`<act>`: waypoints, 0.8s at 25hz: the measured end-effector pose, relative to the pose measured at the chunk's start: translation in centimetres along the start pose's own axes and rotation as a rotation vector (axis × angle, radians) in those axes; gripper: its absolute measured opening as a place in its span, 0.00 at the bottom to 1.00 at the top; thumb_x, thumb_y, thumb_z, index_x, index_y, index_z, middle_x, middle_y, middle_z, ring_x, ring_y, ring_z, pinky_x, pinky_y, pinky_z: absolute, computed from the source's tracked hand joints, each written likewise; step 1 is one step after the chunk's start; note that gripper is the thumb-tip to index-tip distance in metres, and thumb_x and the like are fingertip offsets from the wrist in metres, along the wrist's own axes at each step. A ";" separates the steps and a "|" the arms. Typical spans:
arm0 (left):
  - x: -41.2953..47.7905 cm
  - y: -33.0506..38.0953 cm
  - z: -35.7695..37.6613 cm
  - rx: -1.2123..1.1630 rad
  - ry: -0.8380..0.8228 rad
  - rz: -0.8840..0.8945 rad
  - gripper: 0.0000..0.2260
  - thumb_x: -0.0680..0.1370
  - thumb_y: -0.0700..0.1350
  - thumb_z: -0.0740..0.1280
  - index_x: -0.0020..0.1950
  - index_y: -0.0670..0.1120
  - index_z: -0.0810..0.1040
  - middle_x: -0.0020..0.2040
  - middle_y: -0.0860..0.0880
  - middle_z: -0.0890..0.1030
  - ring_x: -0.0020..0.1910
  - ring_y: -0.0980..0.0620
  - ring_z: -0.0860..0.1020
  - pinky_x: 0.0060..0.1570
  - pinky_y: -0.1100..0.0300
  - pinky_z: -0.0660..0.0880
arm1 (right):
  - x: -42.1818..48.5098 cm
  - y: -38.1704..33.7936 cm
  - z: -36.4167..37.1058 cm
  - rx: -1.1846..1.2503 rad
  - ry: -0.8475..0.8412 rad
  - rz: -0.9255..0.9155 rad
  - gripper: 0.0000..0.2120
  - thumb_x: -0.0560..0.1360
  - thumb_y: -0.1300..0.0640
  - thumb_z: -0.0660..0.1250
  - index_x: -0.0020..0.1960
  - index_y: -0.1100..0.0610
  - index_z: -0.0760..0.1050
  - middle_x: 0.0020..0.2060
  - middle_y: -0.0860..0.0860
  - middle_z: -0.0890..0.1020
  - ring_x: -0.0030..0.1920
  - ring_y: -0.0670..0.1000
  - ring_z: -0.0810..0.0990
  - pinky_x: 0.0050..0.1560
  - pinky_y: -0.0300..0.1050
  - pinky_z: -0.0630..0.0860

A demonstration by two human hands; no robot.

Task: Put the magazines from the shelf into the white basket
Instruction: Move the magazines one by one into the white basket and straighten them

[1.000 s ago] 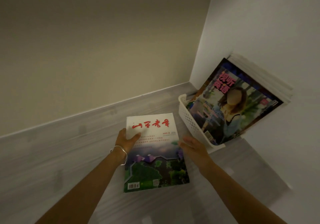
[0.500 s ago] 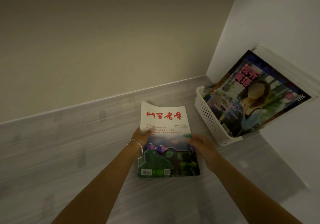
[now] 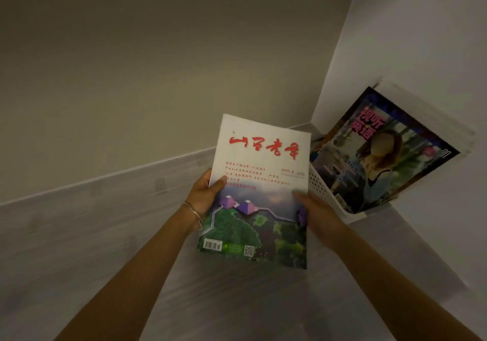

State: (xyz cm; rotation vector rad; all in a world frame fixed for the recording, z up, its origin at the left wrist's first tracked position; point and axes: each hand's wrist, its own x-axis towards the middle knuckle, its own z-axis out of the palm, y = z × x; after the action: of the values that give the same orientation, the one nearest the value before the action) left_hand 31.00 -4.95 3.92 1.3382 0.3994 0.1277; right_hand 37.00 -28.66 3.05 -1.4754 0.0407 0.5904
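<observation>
A magazine (image 3: pixel 259 180) with a white top, red characters and a green landscape is tilted up off the grey wooden shelf (image 3: pixel 105 230). My left hand (image 3: pixel 204 195), with a thin bracelet at the wrist, grips its left edge, thumb on the cover. My right hand (image 3: pixel 316 215) grips its right edge. Just to the right stands the white perforated basket (image 3: pixel 320 186) in the corner. Several magazines (image 3: pixel 379 153) lean in it against the right wall, the front one with a dark cover and pink characters.
A beige back wall (image 3: pixel 158 64) and a white side wall (image 3: pixel 427 37) close off the shelf at the corner. Bare grey shelf surface stretches to the left and toward me.
The magazine lay flat on the shelf under both hands; now both hands have lifted it, top edge raised, and it sits closer to the basket.
</observation>
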 end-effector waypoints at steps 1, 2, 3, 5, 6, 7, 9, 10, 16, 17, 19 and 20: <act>0.3 0.8 0.7 -0.008 -0.016 0.013 0.18 0.77 0.37 0.59 0.67 0.42 0.67 0.59 0.45 0.76 0.49 0.49 0.79 0.40 0.62 0.81 | -0.1 -1.3 -0.6 0.024 0.001 -0.020 0.10 0.78 0.58 0.60 0.55 0.62 0.73 0.29 0.56 0.65 0.23 0.46 0.67 0.23 0.38 0.69; 0.6 1.6 1.4 -0.010 -0.026 0.025 0.18 0.77 0.37 0.60 0.67 0.42 0.67 0.59 0.46 0.76 0.48 0.51 0.79 0.38 0.63 0.81 | -0.3 -2.5 -1.4 0.035 -0.003 -0.040 0.10 0.78 0.59 0.60 0.56 0.62 0.73 0.28 0.56 0.65 0.22 0.46 0.68 0.22 0.38 0.69; 1.0 2.1 2.3 -0.010 -0.034 0.033 0.18 0.77 0.37 0.60 0.67 0.42 0.68 0.58 0.46 0.76 0.47 0.52 0.79 0.38 0.64 0.81 | -0.6 -3.5 -2.1 0.033 -0.010 -0.067 0.11 0.78 0.60 0.59 0.58 0.61 0.73 0.27 0.56 0.66 0.21 0.46 0.68 0.22 0.38 0.71; 1.7 3.1 4.1 -0.004 -0.054 0.046 0.18 0.77 0.37 0.60 0.67 0.43 0.68 0.58 0.45 0.76 0.47 0.53 0.79 0.40 0.65 0.80 | -1.3 -5.3 -3.8 -0.016 -0.016 -0.145 0.13 0.77 0.61 0.59 0.61 0.59 0.73 0.27 0.57 0.69 0.22 0.48 0.71 0.24 0.39 0.74; 2.2 3.5 5.2 0.001 -0.071 0.056 0.17 0.77 0.37 0.60 0.67 0.43 0.69 0.58 0.45 0.76 0.47 0.53 0.79 0.41 0.65 0.80 | -1.9 -6.2 -4.8 -0.045 -0.006 -0.186 0.12 0.77 0.60 0.60 0.60 0.57 0.73 0.28 0.58 0.72 0.24 0.49 0.73 0.25 0.39 0.75; 2.8 3.9 6.2 0.012 -0.090 0.070 0.17 0.77 0.37 0.61 0.66 0.43 0.69 0.58 0.46 0.77 0.47 0.54 0.79 0.41 0.66 0.80 | -2.3 -7.1 -5.6 -0.068 0.018 -0.219 0.11 0.77 0.61 0.61 0.58 0.55 0.75 0.30 0.57 0.75 0.28 0.52 0.75 0.27 0.39 0.77; 4.0 5.1 8.4 0.061 -0.117 0.099 0.16 0.77 0.37 0.62 0.65 0.43 0.70 0.57 0.46 0.77 0.48 0.54 0.79 0.41 0.67 0.79 | -3.0 -8.4 -7.4 -0.054 0.093 -0.272 0.09 0.75 0.62 0.63 0.53 0.54 0.78 0.35 0.55 0.80 0.34 0.54 0.77 0.32 0.39 0.80; 4.8 5.8 9.7 0.086 -0.125 0.113 0.16 0.76 0.38 0.63 0.64 0.44 0.71 0.57 0.46 0.78 0.49 0.52 0.79 0.40 0.67 0.79 | -3.2 -9.0 -8.3 -0.040 0.126 -0.303 0.09 0.75 0.63 0.63 0.52 0.56 0.78 0.34 0.53 0.81 0.33 0.53 0.78 0.33 0.41 0.81; 9.8 9.3 19.1 0.147 -0.226 0.165 0.14 0.75 0.39 0.65 0.61 0.44 0.72 0.55 0.46 0.78 0.50 0.48 0.79 0.42 0.61 0.81 | -3.2 -11.1 -14.3 -0.181 0.393 -0.556 0.07 0.74 0.63 0.65 0.49 0.65 0.79 0.38 0.51 0.84 0.39 0.46 0.83 0.47 0.39 0.80; 10.5 9.4 20.4 0.142 -0.236 0.164 0.13 0.75 0.40 0.65 0.60 0.45 0.72 0.55 0.46 0.78 0.51 0.48 0.79 0.42 0.60 0.81 | -3.1 -11.2 -14.8 -0.183 0.419 -0.595 0.08 0.74 0.64 0.65 0.52 0.61 0.79 0.44 0.48 0.84 0.43 0.40 0.83 0.45 0.33 0.79; 11.7 9.3 22.5 0.136 -0.250 0.179 0.11 0.75 0.40 0.65 0.57 0.46 0.72 0.55 0.47 0.78 0.49 0.49 0.79 0.40 0.61 0.81 | -2.8 -10.9 -15.7 -0.215 0.448 -0.644 0.11 0.74 0.65 0.65 0.55 0.56 0.78 0.50 0.47 0.81 0.47 0.34 0.80 0.46 0.28 0.77; 12.3 9.0 23.2 0.129 -0.257 0.189 0.10 0.75 0.40 0.65 0.56 0.47 0.72 0.55 0.47 0.78 0.48 0.51 0.79 0.38 0.63 0.81 | -2.5 -10.5 -16.2 -0.246 0.470 -0.645 0.11 0.74 0.65 0.65 0.55 0.57 0.78 0.51 0.49 0.82 0.49 0.35 0.80 0.48 0.29 0.77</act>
State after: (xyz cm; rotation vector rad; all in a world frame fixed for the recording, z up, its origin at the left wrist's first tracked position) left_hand 51.76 -20.27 14.07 1.4972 0.0644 0.0859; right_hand 44.23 -44.51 11.66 -1.7233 -0.1422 -0.2876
